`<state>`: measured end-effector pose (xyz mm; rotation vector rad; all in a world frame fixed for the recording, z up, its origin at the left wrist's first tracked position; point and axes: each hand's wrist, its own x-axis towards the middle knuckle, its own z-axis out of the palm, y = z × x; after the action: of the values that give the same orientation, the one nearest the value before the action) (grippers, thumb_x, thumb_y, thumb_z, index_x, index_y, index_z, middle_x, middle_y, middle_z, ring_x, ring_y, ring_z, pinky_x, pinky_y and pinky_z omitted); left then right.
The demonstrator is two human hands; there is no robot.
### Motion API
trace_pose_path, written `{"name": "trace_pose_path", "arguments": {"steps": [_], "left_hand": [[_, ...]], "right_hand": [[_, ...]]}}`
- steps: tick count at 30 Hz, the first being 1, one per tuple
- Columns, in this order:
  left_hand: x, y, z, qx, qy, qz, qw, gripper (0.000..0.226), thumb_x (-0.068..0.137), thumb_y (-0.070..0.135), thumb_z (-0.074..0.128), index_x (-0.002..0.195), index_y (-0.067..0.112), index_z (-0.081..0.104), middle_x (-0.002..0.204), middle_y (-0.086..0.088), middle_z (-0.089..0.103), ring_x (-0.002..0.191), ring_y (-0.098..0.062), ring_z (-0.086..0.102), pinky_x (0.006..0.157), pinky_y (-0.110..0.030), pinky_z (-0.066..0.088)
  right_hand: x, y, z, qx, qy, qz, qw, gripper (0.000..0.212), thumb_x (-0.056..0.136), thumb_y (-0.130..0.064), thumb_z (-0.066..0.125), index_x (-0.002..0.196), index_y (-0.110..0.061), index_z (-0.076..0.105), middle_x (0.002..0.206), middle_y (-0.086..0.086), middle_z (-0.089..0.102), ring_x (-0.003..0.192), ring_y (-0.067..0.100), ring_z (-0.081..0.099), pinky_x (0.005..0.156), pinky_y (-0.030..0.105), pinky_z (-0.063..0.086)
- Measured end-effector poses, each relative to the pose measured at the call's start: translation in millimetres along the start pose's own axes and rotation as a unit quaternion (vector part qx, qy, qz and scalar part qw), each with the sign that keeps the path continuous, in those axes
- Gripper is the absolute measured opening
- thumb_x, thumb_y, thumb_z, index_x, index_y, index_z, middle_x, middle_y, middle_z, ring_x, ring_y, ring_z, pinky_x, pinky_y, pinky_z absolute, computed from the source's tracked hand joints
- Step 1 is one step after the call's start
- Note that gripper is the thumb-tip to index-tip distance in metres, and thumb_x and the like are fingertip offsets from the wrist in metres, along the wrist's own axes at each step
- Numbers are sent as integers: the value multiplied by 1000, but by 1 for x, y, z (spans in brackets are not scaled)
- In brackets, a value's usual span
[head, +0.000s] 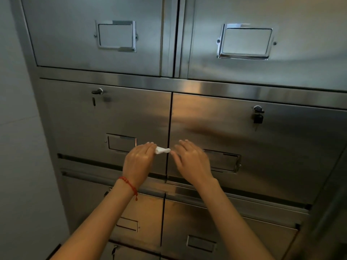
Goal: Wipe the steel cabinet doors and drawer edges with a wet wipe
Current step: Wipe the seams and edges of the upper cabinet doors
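Observation:
A steel cabinet (187, 85) fills the view, with two upper doors and rows of drawers below. A small white wet wipe (162, 150), rolled or folded, sits between my two hands in front of the seam of the middle drawers. My left hand (138, 160), with a red string on its wrist, grips one end of the wipe. My right hand (189, 158) is just right of the wipe, its thumb tip at the other end and fingers loosely extended; whether it pinches the wipe is unclear.
Keys hang in the locks of the left drawer (97, 91) and right drawer (258, 111). Recessed pulls (122, 143) and label holders (246, 42) stick out of the fronts. A pale wall (16, 128) stands at the left.

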<state>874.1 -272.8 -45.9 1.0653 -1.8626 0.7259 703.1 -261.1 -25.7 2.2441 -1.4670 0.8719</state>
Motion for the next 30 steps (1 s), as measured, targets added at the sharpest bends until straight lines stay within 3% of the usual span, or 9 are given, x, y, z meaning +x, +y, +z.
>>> {"name": "trace_pose_path", "arguments": {"steps": [16, 22, 30], "left_hand": [[84, -10, 3, 19, 127, 29, 991, 25, 64, -3, 82, 87, -5, 71, 84, -17, 71, 76, -29, 71, 66, -37, 59], [113, -6, -4, 24, 174, 38, 984, 24, 63, -6, 82, 85, -4, 72, 84, -17, 72, 75, -29, 71, 65, -38, 58], [146, -19, -11, 23, 205, 48, 977, 23, 66, -5, 80, 87, -3, 72, 84, -16, 72, 73, -29, 70, 62, -34, 56]], "right_hand": [[63, 20, -38, -33, 192, -64, 979, 19, 84, -19, 68, 97, -7, 72, 106, 14, 69, 102, 29, 65, 84, 38, 53], [84, 23, -63, -55, 250, -101, 961, 13, 83, -20, 62, 85, -10, 70, 91, 8, 70, 89, 24, 67, 75, 31, 53], [111, 22, -81, -70, 248, -91, 962, 17, 88, -19, 62, 93, -5, 71, 103, 13, 69, 102, 29, 64, 84, 37, 51]]}}
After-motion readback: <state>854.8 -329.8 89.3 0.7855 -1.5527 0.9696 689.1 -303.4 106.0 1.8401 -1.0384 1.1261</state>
